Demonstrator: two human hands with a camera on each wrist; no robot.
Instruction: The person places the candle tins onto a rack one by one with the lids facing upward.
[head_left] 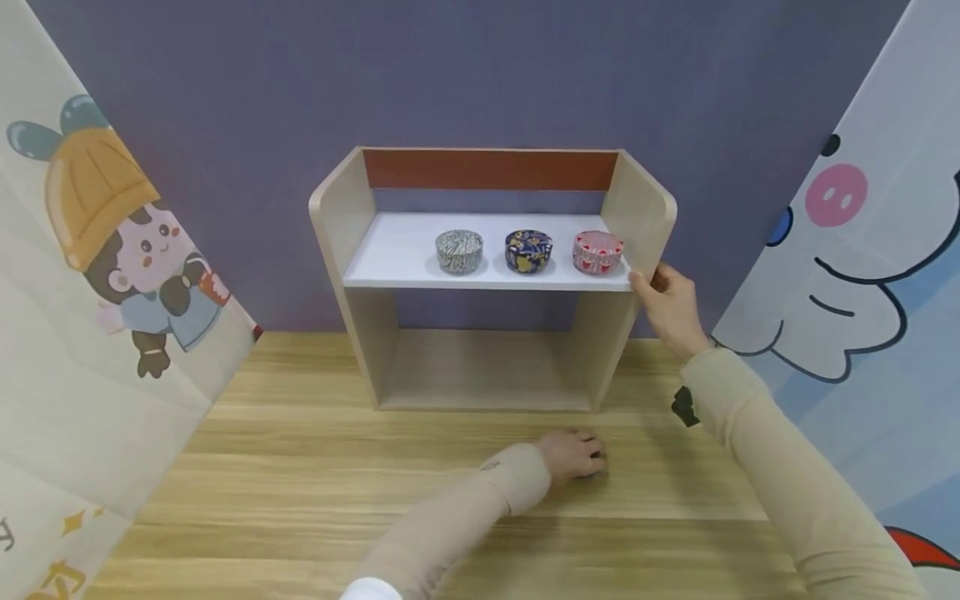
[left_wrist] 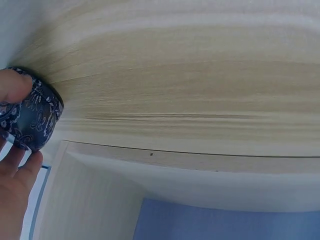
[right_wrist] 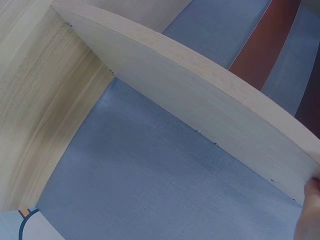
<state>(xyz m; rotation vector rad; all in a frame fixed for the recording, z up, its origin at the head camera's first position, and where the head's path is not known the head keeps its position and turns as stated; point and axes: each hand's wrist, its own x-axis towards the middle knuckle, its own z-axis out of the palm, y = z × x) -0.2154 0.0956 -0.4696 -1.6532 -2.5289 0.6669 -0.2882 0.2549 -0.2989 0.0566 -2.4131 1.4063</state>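
Note:
My left hand (head_left: 573, 455) is low over the table in front of the shelf unit. In the left wrist view its thumb and fingers grip a dark blue patterned round tin (left_wrist: 37, 112), mostly hidden by the hand in the head view. My right hand (head_left: 670, 307) holds the front edge of the unit's right side panel (head_left: 645, 208), level with the white shelf board (head_left: 405, 242). Three round tins stand in a row on that board: a grey-white patterned tin (head_left: 459, 252), a navy and yellow tin (head_left: 528, 251) and a pink-red tin (head_left: 597, 252).
The wooden shelf unit has a lower compartment (head_left: 480, 367) and a reddish-brown back strip (head_left: 491, 170). It stands on a wood-grain table (head_left: 300, 467) before a blue-grey backdrop (head_left: 480, 75). Printed cartoon curtains flank it left (head_left: 45, 375) and right (head_left: 862, 267). A small dark shape (head_left: 684, 407) shows beside the right sleeve.

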